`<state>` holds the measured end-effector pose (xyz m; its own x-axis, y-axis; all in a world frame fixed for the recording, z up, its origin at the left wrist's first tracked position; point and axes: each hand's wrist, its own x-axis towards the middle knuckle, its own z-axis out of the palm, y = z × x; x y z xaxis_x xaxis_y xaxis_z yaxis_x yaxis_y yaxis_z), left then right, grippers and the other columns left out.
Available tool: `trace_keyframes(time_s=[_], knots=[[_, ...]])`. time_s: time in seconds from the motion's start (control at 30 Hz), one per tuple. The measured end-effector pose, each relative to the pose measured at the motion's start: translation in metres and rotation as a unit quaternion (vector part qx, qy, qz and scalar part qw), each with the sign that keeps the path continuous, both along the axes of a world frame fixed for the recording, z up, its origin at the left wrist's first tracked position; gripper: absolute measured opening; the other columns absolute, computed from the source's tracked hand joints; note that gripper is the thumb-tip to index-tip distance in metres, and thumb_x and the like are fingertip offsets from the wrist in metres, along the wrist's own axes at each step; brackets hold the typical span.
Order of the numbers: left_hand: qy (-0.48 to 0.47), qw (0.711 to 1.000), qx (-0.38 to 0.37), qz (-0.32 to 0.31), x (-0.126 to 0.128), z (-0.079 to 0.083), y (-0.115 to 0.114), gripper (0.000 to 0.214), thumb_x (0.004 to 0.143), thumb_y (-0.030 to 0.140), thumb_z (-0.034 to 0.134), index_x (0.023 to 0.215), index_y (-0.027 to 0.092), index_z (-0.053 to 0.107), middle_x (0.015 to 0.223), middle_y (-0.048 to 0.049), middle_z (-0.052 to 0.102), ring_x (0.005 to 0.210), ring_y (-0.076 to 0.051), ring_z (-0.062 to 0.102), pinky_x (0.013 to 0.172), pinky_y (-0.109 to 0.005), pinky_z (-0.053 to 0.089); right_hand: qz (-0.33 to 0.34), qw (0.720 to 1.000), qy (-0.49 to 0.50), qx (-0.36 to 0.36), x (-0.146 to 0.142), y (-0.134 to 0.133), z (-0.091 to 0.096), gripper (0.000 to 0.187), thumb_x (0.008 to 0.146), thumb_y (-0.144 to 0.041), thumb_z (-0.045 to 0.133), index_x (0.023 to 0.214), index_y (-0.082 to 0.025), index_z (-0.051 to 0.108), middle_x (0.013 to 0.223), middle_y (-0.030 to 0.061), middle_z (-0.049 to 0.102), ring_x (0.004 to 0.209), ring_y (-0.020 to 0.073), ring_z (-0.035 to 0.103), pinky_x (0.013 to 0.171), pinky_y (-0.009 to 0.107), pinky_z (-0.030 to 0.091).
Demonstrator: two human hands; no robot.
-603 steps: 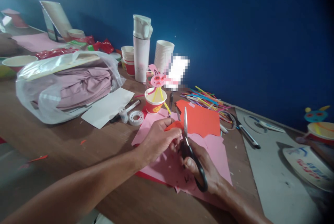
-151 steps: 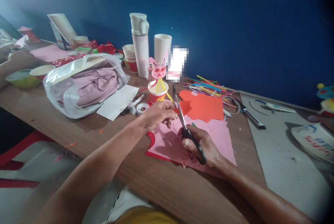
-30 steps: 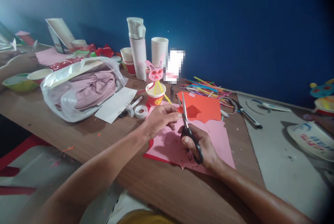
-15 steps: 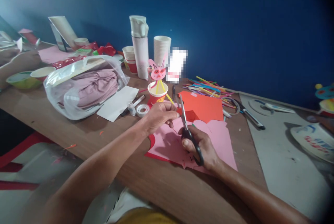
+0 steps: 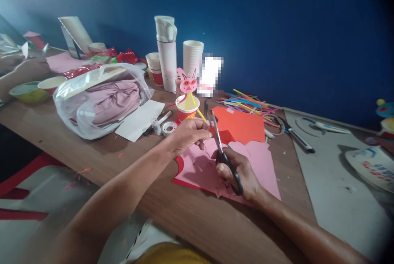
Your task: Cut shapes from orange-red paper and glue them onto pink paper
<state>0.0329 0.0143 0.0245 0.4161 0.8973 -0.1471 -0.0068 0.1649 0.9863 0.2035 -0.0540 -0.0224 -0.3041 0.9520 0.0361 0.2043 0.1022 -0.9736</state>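
Note:
My right hand point(image 5: 241, 171) is closed around the black handles of a pair of scissors point(image 5: 220, 143), whose blades point up and away from me. My left hand point(image 5: 192, 134) is closed in a pinch just left of the blades; what its fingertips hold is too small to make out. Beneath both hands lie pink paper sheets point(image 5: 258, 165) with cut, wavy edges, and a red sheet shows under their front edge. Behind my left hand stands a paper cup point(image 5: 185, 113) with a pink cat-like paper face point(image 5: 188, 85) on yellow pipe cleaners.
Orange paper point(image 5: 246, 124) and several pipe cleaners point(image 5: 246, 102) lie behind the pink sheets. At left are a tape roll point(image 5: 169, 128), a white card point(image 5: 140, 121) and a plastic bag point(image 5: 107, 100). A tumbler point(image 5: 167, 65) and stacked cups point(image 5: 193, 57) stand by the wall. Another person's hand point(image 5: 32, 69) is far left.
The view has shifted very slightly. Both hands and the scissors stay in nearly the same place, with no clear change in grip.

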Motion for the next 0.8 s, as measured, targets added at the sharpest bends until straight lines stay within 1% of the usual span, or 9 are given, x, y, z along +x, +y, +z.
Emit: trace_keyframes(time_s=[0.17, 0.27, 0.4, 0.5, 0.63, 0.8], knots=[[0.01, 1.0, -0.001, -0.02, -0.003, 0.002, 0.001, 0.007, 0.066, 0.012, 0.058, 0.06, 0.012, 0.056, 0.046, 0.0053, 0.047, 0.04, -0.005, 0.049, 0.043, -0.018, 0.036, 0.0, 1.0, -0.012, -0.001, 0.001, 0.0, 0.001, 0.039, 0.073, -0.054, 0.059, 0.083, -0.016, 0.054, 0.059, -0.0029, 0.045, 0.049, 0.0097, 0.043, 0.043, 0.021, 0.035], [0.012, 1.0, -0.007, -0.027, -0.005, 0.003, 0.002, 0.003, 0.065, 0.011, 0.058, 0.062, 0.011, 0.058, 0.049, 0.0043, 0.05, 0.041, -0.005, 0.05, 0.043, -0.018, 0.037, 0.01, 1.0, -0.017, -0.006, 0.001, 0.001, 0.001, 0.038, 0.075, -0.053, 0.058, 0.083, -0.016, 0.053, 0.06, -0.0027, 0.045, 0.049, 0.0093, 0.042, 0.042, 0.021, 0.035], [0.012, 0.999, -0.006, -0.03, -0.007, 0.004, 0.004, 0.005, 0.065, 0.009, 0.058, 0.06, 0.011, 0.057, 0.052, 0.0034, 0.052, 0.043, -0.005, 0.05, 0.044, -0.018, 0.038, 0.027, 0.999, -0.029, 0.0, 0.002, 0.002, 0.004, 0.036, 0.076, -0.052, 0.057, 0.079, -0.016, 0.052, 0.061, -0.0023, 0.045, 0.05, 0.009, 0.042, 0.043, 0.02, 0.035], [0.016, 0.999, -0.01, -0.038, -0.008, 0.005, 0.004, 0.006, 0.065, 0.009, 0.057, 0.06, 0.011, 0.057, 0.052, 0.0034, 0.052, 0.042, -0.004, 0.049, 0.044, -0.018, 0.039, 0.023, 0.999, -0.031, 0.009, 0.002, 0.002, 0.006, 0.038, 0.074, -0.053, 0.057, 0.077, -0.016, 0.052, 0.06, -0.0025, 0.045, 0.05, 0.0091, 0.041, 0.043, 0.021, 0.034], [0.006, 0.999, -0.017, -0.041, -0.006, 0.004, 0.003, 0.005, 0.068, 0.014, 0.06, 0.065, 0.011, 0.058, 0.051, 0.0038, 0.051, 0.043, -0.004, 0.049, 0.045, -0.017, 0.04, 0.002, 1.0, -0.026, 0.008, 0.003, 0.002, 0.004, 0.037, 0.074, -0.052, 0.058, 0.082, -0.016, 0.054, 0.061, -0.0022, 0.047, 0.049, 0.0092, 0.043, 0.042, 0.021, 0.037], [-0.046, 0.998, -0.007, -0.035, 0.003, -0.003, -0.001, 0.013, 0.069, 0.022, 0.064, 0.068, 0.011, 0.057, 0.053, 0.0051, 0.048, 0.045, -0.005, 0.047, 0.048, -0.019, 0.045, -0.021, 1.0, -0.001, 0.0, 0.004, 0.002, 0.002, 0.036, 0.075, -0.051, 0.059, 0.086, -0.017, 0.053, 0.059, -0.003, 0.047, 0.047, 0.0099, 0.046, 0.043, 0.022, 0.04]])
